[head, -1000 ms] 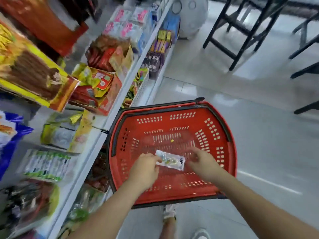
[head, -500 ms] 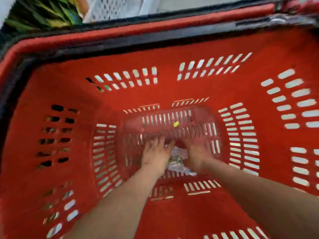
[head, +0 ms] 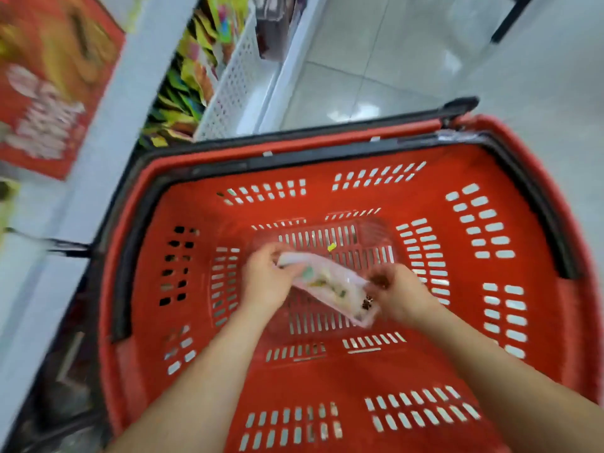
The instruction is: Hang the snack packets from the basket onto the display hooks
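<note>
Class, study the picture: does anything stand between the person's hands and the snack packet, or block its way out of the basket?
Nothing visible does. The left hand and the right hand grip the snack packet by its ends inside the basket, whose top is open above it.

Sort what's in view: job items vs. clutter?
Job:
- snack packet, held at its ends by the left hand and right hand
- red basket beneath it

Lying about:
- yellow scrap on the basket floor
- white perforated bin
- blurred red pack at left
- black furniture leg
</note>
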The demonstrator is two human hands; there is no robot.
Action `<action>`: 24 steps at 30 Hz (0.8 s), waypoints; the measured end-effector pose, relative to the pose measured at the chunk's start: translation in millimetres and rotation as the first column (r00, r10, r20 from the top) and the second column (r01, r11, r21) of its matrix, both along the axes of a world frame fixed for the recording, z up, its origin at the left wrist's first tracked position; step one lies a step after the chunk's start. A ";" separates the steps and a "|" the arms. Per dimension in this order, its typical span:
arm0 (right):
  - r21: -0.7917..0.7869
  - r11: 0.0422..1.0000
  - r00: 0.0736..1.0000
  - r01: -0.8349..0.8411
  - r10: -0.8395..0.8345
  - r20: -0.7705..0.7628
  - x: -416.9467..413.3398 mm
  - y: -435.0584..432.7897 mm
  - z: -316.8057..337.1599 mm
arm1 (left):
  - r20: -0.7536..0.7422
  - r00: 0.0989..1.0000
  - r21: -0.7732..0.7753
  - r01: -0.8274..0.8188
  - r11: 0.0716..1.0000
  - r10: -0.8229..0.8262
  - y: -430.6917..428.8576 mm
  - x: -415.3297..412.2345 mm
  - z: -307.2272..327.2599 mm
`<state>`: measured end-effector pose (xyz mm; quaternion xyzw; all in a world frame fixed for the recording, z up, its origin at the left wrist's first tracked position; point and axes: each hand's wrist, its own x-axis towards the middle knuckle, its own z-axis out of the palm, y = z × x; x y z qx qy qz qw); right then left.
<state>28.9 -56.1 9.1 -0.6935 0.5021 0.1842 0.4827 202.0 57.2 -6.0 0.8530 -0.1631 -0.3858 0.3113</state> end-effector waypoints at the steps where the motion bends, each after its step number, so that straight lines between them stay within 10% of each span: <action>1: 0.029 0.997 0.995 0.068 -0.070 0.064 -0.1 -4.6 30.3 | -0.068 0.994 -0.087 -0.095 0.992 0.089 1.4 5.4 28.5; 8: 0.205 0.932 0.910 0.298 -0.342 0.234 18.2 -6.8 235.5 | -0.184 0.957 -0.346 -0.279 0.896 0.226 12.7 26.7 247.0; 17: 0.040 0.999 0.750 -0.038 0.002 0.661 47.1 26.3 487.5 | -0.043 0.991 -0.463 -0.132 0.876 0.127 31.1 -8.7 499.6; 24: 0.230 0.970 0.599 0.075 -0.228 0.768 35.0 64.7 615.8 | -0.232 0.883 -0.616 -0.458 0.641 0.408 74.8 -54.1 631.1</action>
